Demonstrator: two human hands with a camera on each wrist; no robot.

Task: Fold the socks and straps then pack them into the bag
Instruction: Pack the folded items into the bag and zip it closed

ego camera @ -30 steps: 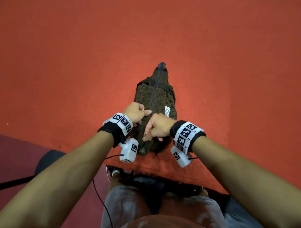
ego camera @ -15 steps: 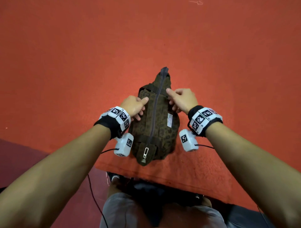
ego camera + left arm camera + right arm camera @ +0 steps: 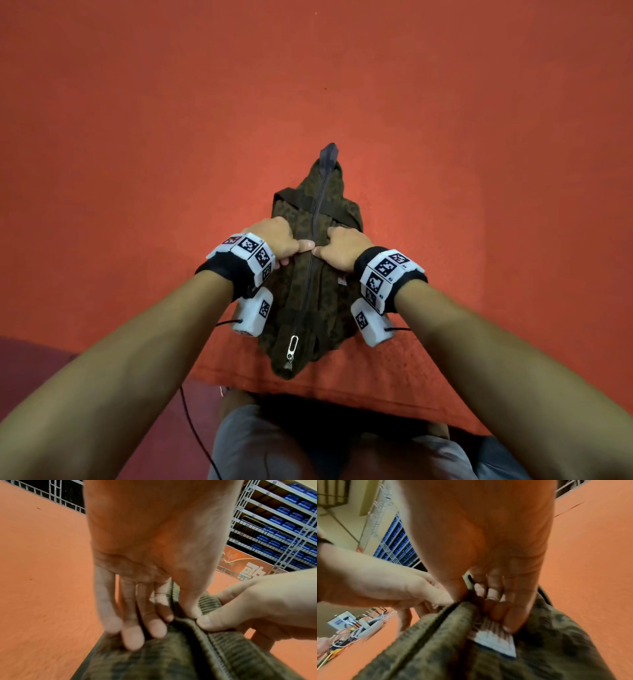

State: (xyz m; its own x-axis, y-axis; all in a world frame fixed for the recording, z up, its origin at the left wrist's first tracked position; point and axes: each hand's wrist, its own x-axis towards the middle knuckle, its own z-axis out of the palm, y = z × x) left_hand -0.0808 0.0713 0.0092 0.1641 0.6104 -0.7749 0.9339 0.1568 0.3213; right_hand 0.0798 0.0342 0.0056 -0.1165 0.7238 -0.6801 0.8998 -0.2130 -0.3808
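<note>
An olive-brown patterned bag (image 3: 318, 301) lies lengthwise on the red mat, its zipper closed and the metal pull (image 3: 293, 344) at the near end. My left hand (image 3: 287, 241) and right hand (image 3: 337, 248) meet at the middle of the bag. Each pinches the fabric beside the zipper line, thumbs almost touching. In the left wrist view my left hand (image 3: 178, 614) pinches the ridge of the bag (image 3: 171, 655), with the right hand (image 3: 257, 601) opposite. In the right wrist view my right hand (image 3: 476, 601) grips the bag (image 3: 436, 649) just above a white label (image 3: 493, 639). No socks or loose straps show.
The red mat (image 3: 137, 171) spreads wide on all sides; its near edge (image 3: 376, 401) runs just past the bag. A darker floor (image 3: 41, 359) lies at lower left. My knees sit below. Metal shelving with blue boxes (image 3: 283, 527) stands behind.
A second ago both hands were at the bag's near end by the zipper pull. They then spread to its two sides and have now come together at mid-zipper, pinching the fabric.
</note>
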